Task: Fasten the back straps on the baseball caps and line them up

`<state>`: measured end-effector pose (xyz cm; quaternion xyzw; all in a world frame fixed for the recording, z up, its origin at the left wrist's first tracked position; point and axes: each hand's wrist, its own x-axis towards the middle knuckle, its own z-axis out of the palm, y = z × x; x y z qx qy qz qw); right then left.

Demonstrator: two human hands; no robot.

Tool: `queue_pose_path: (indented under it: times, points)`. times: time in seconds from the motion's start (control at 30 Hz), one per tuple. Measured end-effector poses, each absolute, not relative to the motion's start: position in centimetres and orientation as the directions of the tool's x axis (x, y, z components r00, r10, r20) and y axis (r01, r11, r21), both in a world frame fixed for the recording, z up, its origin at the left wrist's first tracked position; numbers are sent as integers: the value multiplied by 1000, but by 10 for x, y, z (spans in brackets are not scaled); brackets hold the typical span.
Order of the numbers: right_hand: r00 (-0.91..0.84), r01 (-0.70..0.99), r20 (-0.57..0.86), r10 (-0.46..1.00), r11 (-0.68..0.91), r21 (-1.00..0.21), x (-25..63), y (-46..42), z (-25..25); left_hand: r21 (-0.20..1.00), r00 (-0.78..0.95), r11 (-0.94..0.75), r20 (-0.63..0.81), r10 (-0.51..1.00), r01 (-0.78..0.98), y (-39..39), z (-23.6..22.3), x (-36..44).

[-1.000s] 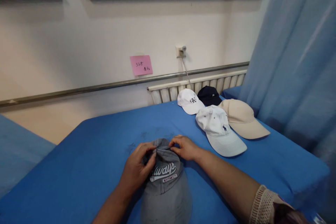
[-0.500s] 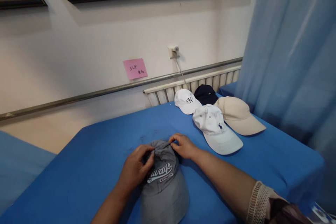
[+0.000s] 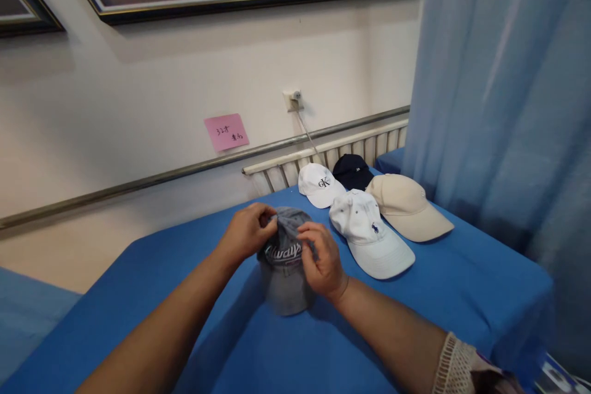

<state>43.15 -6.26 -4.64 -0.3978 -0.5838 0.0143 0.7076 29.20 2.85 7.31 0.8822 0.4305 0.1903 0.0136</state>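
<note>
A grey baseball cap (image 3: 287,286) with white lettering on its front stands on the blue-covered table (image 3: 184,295), its brim toward me. My left hand (image 3: 252,229) is closed in a pinch on the upper left of the crown. At the crown's right side, my right hand (image 3: 323,258) has its fingers curved and parted from the thumb, partly covering the lettering. Whether its fingertips touch the fabric is hard to see. Right of the hands lies a white cap (image 3: 357,221) with a dark blue rider emblem.
Behind it sit a white cap with black letters (image 3: 318,183), a navy cap (image 3: 351,170) and a beige cap (image 3: 406,203). A radiator (image 3: 286,173) and rail run along the wall. Blue curtain (image 3: 480,104) hangs at the right.
The grey cap and both hands have moved away from me, toward the wall. My right hand's pinch on the crown has loosened. The view has shifted slightly.
</note>
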Motion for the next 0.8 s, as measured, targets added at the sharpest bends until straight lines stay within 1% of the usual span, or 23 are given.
queue_pose_path:
  times: [0.07, 0.13, 0.23, 0.3, 0.37, 0.43, 0.5, 0.57, 0.8]
  points:
    - [180, 476, 837, 516, 699, -533, 426, -66, -49, 195, 531, -591, 285, 798, 783, 50, 69, 313]
    - [30, 502, 816, 578, 697, -512, 420, -65, -54, 200, 512, -564, 257, 820, 802, 71, 61, 331]
    - [-153, 584, 671, 725, 614, -530, 416, -58, -61, 187, 496, -542, 241, 834, 820, 98, 52, 353]
    - [-249, 654, 554, 794, 560, -509, 417, -53, -64, 171, 489, -529, 226, 842, 831, 112, 49, 364]
    - [-341, 712, 470, 815, 550, -437, 420, -49, -65, 152, 492, -525, 210, 845, 837, 124, 48, 374]
    - [-406, 765, 403, 820, 546, -341, 422, -47, -66, 130, 500, -528, 195, 844, 840, 133, 48, 382]
    - [-421, 814, 349, 837, 519, -263, 424, -45, -66, 102, 513, -535, 180, 839, 839, 142, 46, 390]
    - [-402, 847, 317, 859, 480, -227, 425, -45, -65, 71, 527, -543, 165, 833, 836, 148, 44, 396]
    - [-316, 890, 302, 899, 392, -234, 424, -42, -64, -37, 523, -523, 144, 840, 851, 165, 41, 401]
